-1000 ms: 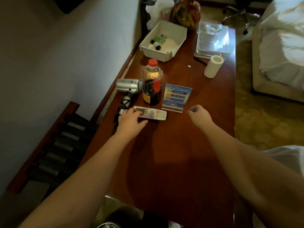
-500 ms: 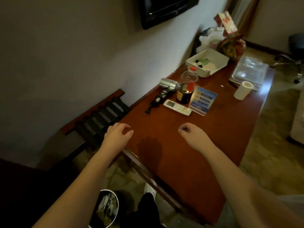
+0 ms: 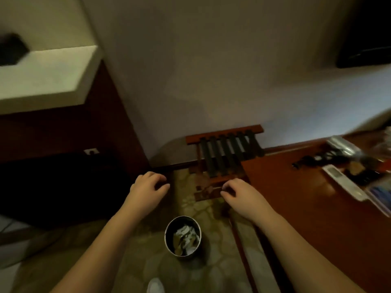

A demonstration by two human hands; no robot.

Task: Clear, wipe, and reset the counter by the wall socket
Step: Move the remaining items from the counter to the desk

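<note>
Counter (image 3: pixel 296 197) edge lies right; both hands hover empty over floor (image 3: pixel 148 261).

Both hands, left (image 3: pixel 148 190) and right (image 3: pixel 241 196), loosely curled, empty, above a paper-filled bin (image 3: pixel 183 237) beside the counter (image 3: pixel 296 197).

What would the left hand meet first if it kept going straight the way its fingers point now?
Probably the dark baseboard at the foot of the wall. The left hand points up-frame over the floor; nothing shows between, though depth is unclear.
</note>
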